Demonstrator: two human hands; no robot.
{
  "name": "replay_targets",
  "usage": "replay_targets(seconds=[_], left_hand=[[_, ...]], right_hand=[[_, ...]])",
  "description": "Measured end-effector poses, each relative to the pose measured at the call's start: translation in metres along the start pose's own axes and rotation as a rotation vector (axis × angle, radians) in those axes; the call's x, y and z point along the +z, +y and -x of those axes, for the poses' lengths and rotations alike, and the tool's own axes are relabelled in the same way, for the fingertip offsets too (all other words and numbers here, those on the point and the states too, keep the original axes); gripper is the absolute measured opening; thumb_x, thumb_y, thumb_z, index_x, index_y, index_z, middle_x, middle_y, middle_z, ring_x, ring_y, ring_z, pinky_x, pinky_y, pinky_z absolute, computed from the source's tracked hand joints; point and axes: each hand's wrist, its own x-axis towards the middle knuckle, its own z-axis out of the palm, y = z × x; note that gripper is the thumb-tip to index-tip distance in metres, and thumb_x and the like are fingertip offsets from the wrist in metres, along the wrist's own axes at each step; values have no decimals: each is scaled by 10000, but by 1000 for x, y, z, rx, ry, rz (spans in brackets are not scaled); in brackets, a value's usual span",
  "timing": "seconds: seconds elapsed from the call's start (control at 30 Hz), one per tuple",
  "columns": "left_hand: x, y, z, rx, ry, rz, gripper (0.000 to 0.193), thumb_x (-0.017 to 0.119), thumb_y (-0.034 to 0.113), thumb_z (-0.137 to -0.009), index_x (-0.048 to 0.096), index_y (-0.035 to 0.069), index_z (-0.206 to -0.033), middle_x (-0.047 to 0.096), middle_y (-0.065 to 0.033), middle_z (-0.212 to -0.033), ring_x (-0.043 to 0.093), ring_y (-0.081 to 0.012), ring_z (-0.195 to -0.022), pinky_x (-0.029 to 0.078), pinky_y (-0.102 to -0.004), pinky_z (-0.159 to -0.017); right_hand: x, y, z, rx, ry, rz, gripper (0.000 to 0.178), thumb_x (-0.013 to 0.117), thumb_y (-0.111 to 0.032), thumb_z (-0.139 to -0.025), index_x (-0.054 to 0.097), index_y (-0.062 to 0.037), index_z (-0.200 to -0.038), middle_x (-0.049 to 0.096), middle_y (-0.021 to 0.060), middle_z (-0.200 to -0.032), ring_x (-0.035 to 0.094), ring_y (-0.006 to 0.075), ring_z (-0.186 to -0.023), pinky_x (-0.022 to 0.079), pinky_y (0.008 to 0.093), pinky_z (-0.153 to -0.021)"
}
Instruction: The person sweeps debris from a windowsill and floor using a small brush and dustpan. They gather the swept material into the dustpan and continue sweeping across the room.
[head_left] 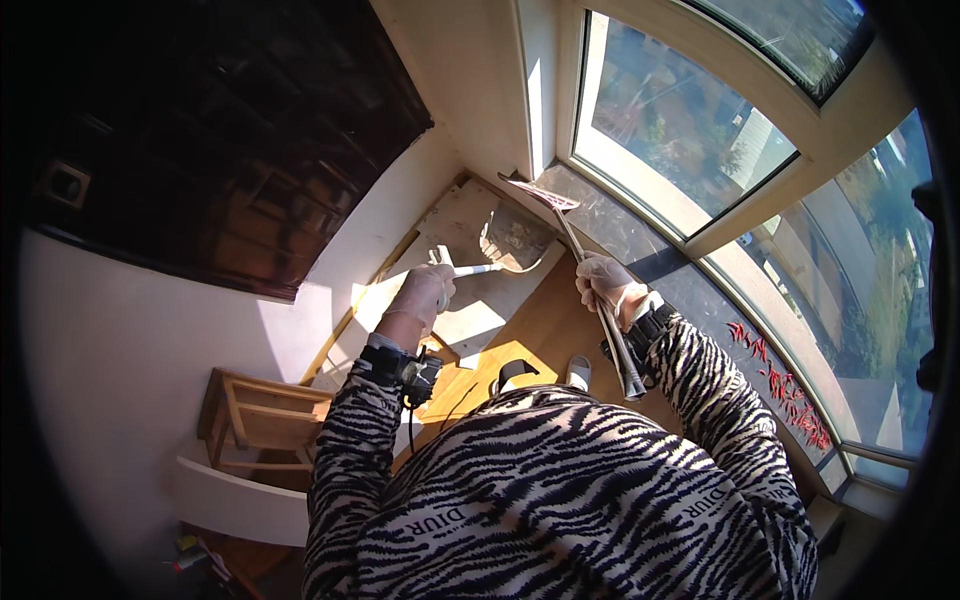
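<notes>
Both my hands wear thin, see-through gloves. My left hand point(425, 290) is closed around the white handle of a dustpan point(520, 245), whose wide, dirty-looking pan points away to the right. In my right hand point(608, 283) is a long, thin-handled tool point(572, 232) with a flat, pinkish head; whether it is a broom or a swatter I cannot tell. Its shaft runs back under my right forearm, and its head is at the far corner by the window sill. Dark straps with a small device circle my left wrist; another dark band is on the right.
Pale boards point(470, 225) lie on the wooden floor point(535, 320) in the far corner. Red chili peppers point(780, 385) are spread along the stone sill point(690, 290) at right, below the windows point(690, 110). A wooden stool point(265, 420) is against the left wall, under a dark panel point(260, 150).
</notes>
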Motion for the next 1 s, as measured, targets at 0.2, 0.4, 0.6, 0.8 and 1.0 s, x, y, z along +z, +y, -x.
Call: replay_targets(seconds=[0.2,0.4,0.6,0.8,1.0], left_hand=[[22,44,-5,41,139,-32,167,593,158,-929,538,96,-784,448,22,-599,408,-114,-482,293,-288,-444],[6,75,26,53,42,-137,183,565,130,-940,533,82,-767,422,28,-588,363,-96,-482,252,-294,-440],[0,55,-24,148,78,-179,164,590,120,-905,538,73,-757,417,5,-565,394,-112,-437,245,-321,-394],[8,72,-27,81,15,-146,152,579,131,-932,529,82,-797,435,31,-616,387,-80,-475,252,-273,-427],[27,89,-11,97,-4,-208,151,588,140,-915,539,75,-789,449,24,-617,391,-89,-475,268,-281,-431]], right_hand=[[36,-41,-48,-11,65,-197,161,441,-48,-951,464,-78,-795,418,36,-610,402,153,-437,354,293,-378],[73,-42,-14,13,121,-344,145,418,-50,-960,464,-91,-828,400,31,-625,377,155,-467,329,301,-421],[34,-40,-19,90,27,204,179,454,-99,-939,534,-48,-787,507,74,-652,477,159,-470,414,274,-390],[29,-52,-41,-24,42,-48,166,444,-90,-943,500,-58,-790,472,56,-647,453,160,-455,395,296,-395],[28,-76,-32,31,-14,-93,169,501,-90,-900,498,-78,-731,457,40,-598,469,164,-443,395,304,-407]])
